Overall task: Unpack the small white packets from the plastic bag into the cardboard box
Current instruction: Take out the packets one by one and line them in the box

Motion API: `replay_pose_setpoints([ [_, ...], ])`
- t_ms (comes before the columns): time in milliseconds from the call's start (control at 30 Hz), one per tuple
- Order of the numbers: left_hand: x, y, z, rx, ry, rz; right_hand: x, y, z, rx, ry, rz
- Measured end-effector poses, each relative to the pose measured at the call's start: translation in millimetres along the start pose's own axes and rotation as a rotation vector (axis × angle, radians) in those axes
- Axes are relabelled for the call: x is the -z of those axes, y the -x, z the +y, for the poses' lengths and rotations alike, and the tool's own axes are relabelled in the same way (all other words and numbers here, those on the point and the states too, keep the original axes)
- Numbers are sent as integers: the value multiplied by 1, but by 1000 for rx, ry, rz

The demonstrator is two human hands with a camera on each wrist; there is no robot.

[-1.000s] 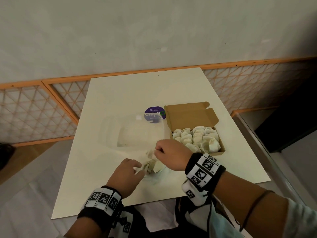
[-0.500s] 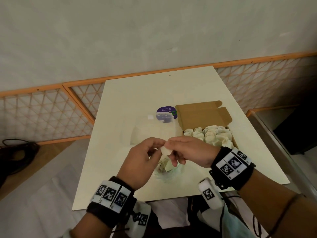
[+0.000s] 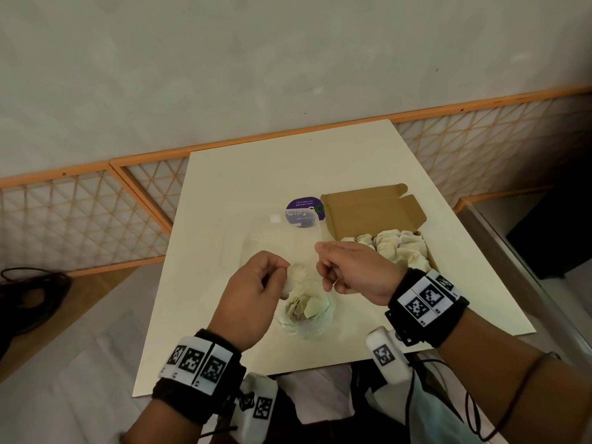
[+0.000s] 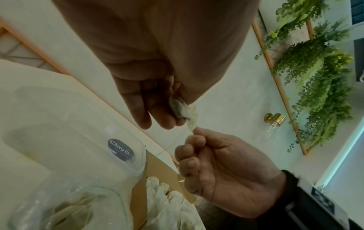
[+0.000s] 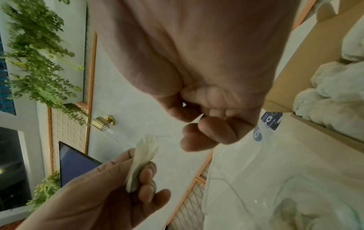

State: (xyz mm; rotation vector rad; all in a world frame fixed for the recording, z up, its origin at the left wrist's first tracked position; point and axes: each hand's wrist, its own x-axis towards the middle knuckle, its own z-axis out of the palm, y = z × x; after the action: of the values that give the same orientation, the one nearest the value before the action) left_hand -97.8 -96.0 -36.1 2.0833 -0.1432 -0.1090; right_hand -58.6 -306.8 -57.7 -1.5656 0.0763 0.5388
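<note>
My left hand (image 3: pixel 279 277) holds a small white packet (image 3: pixel 295 277) just above the clear plastic bag (image 3: pixel 290 325), which lies on the cream table with a few packets (image 3: pixel 309 307) left inside. To its right my right hand (image 3: pixel 323 267) is curled, and its thumb and forefinger pinch the thin string at the packet's tip (image 4: pixel 194 130). The left wrist view shows the packet (image 4: pixel 184 111) between my left fingers (image 4: pixel 157 115). The open cardboard box (image 3: pixel 368 213) stands at the right, filled with several white packets (image 3: pixel 400 248).
A round purple label (image 3: pixel 304 213) shows through the bag beside the box flap. The table's near edge (image 3: pixel 256 378) is close to my wrists. An orange lattice railing (image 3: pixel 96 219) runs behind, and a black cable (image 3: pixel 28 293) lies on the floor at the left.
Both hands rose from the bag with one packet. The packet now sits in my left hand, and my right hand has drawn a little to the right, pulling its string.
</note>
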Motion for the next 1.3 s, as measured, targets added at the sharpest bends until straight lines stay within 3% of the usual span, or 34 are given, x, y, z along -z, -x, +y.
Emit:
replay_pose_setpoints([
  [233,3,-2,1,49,74,16,-7,-3,-2,0,-49,166],
  [300,3,-3,2,49,66,25,-11,-2,-6,7,-118,53],
  [400,2,-5,3,51,90,50,-21,3,-9,-55,-120,-233],
  [467,3,-6,1,54,89,76,-24,6,-7,15,6,-290],
  [567,5,-6,-4,61,56,93,-21,5,-3,140,143,-219],
  [700,4,-1,-5,35,67,-10,-17,6,-11,251,435,-125],
  [867,4,-1,-3,-4,39,-74,-12,16,-30,384,940,-214],
  [967,5,-3,-2,18,31,-90,-9,22,-38,385,1064,-249],
  [1133,1,-2,0,-8,-3,-116,-3,23,-54,397,1010,-196],
  [1300,1,-2,3,-68,95,2,-2,11,-49,465,775,-114],
])
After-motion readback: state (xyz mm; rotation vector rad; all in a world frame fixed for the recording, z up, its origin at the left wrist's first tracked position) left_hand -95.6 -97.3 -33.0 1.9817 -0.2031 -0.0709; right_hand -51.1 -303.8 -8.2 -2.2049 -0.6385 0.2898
